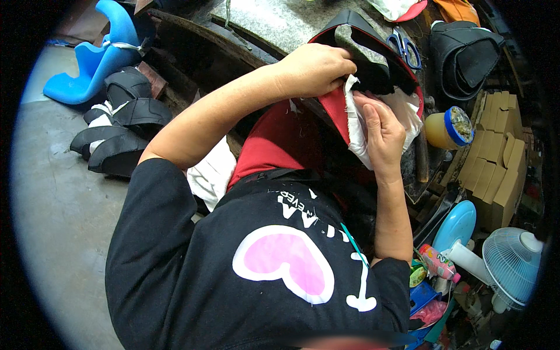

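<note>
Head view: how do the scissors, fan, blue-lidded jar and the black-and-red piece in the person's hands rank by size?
1. Black-and-red piece
2. Fan, base included
3. Blue-lidded jar
4. Scissors

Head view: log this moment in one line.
left hand: at black-and-red piece | right hand: on white cloth | scissors: beside piece, unheld

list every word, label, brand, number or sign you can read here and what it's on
Black T-shirt: large white lettering beside a pink heart, partly lost in the folds; wording not copied out here.
Pink bottle: pale print, too small to read with certainty.
Cardboard boxes: no print that I can make out.
</note>
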Demonstrator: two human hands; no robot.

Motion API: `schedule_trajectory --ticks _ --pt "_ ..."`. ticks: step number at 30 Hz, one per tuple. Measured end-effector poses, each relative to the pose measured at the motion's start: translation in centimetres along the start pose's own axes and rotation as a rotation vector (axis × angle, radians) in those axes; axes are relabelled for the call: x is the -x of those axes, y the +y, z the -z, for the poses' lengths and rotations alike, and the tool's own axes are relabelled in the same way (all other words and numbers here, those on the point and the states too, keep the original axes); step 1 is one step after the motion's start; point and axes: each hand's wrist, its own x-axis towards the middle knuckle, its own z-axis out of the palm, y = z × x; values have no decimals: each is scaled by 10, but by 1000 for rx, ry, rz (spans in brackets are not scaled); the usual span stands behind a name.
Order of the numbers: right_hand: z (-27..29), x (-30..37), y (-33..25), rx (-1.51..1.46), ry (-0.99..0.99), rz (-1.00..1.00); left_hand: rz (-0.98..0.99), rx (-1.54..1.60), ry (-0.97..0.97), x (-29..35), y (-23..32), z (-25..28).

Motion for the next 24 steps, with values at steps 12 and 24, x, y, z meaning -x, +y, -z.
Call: schedule_trajectory --ticks 12,24 --pt "-6 -3 -33 859 -239 409 -25 25 -179 -22 -18 0" --pt "-26 0 -37 456 -510 475 -67 33 -101 -21 -25 -14"
